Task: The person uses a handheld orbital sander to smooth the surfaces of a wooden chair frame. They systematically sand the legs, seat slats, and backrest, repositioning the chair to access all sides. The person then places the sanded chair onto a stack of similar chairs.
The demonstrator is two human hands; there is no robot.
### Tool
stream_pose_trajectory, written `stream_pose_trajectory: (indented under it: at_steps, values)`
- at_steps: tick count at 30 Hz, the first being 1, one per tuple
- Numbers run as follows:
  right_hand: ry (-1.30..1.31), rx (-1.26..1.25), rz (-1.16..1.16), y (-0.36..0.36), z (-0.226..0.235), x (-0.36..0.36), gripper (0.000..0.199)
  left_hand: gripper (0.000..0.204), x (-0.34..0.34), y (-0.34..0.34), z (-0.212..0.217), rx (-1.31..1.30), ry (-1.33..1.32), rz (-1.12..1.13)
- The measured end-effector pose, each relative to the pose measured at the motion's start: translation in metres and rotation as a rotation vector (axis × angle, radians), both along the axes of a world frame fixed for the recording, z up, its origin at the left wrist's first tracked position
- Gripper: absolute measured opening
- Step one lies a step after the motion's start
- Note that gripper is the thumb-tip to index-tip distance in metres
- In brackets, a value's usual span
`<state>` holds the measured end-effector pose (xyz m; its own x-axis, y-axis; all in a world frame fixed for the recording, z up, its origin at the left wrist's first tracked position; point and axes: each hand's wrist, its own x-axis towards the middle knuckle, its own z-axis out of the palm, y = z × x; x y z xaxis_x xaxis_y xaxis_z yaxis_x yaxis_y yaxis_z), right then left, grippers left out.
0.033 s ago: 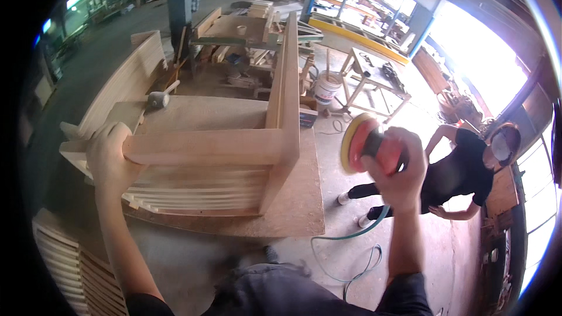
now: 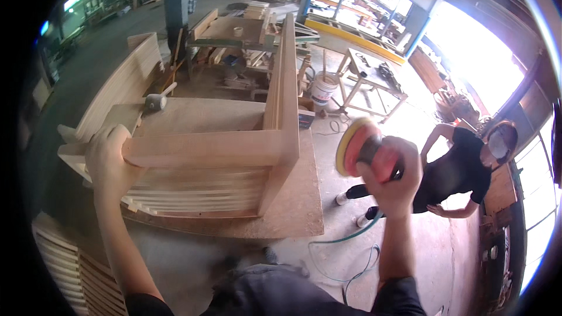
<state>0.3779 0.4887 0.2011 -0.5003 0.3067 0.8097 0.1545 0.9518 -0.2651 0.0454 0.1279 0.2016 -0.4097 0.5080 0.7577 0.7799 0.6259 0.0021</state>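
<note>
My left hand is wrapped round the left end of a pale wooden rail, part of a slatted furniture frame. The frame lies on a broad plywood board. In the air to the right of the frame, my right hand grips a red orbital sander. Its yellow-edged pad is turned toward the frame and does not touch it. A green hose trails below that hand. Behind the rail, a mallet with a light handle rests on the board.
At the right stands a person in dark clothes, bent over. Beyond the frame are a white bucket, a small work table with tools, and a dark post. A slatted wooden panel is at the lower left.
The sander and my right hand have shifted slightly left and down. My left hand keeps its hold on the rail.
</note>
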Motion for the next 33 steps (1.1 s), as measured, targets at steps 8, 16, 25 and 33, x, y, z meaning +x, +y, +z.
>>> stream_pose_trajectory:
  at_steps: [8,16,25,33]
  values:
    - [0.479,-0.037,-0.277,-0.095,-0.084,-0.035,0.058,0.04,0.032,0.044,0.036,-0.402,-0.233,-0.096]
    - [0.45,0.088,-0.421,-0.149,-0.092,-0.096,0.058,0.035,0.024,0.047,0.014,-0.251,-0.058,-0.217]
    - [0.525,0.074,-0.519,-0.158,-0.095,-0.107,0.062,0.036,0.023,0.045,0.013,-0.258,-0.009,-0.238]
    - [0.59,0.013,-0.509,-0.169,-0.087,-0.117,0.056,0.042,0.024,0.048,0.013,-0.266,0.004,-0.226]
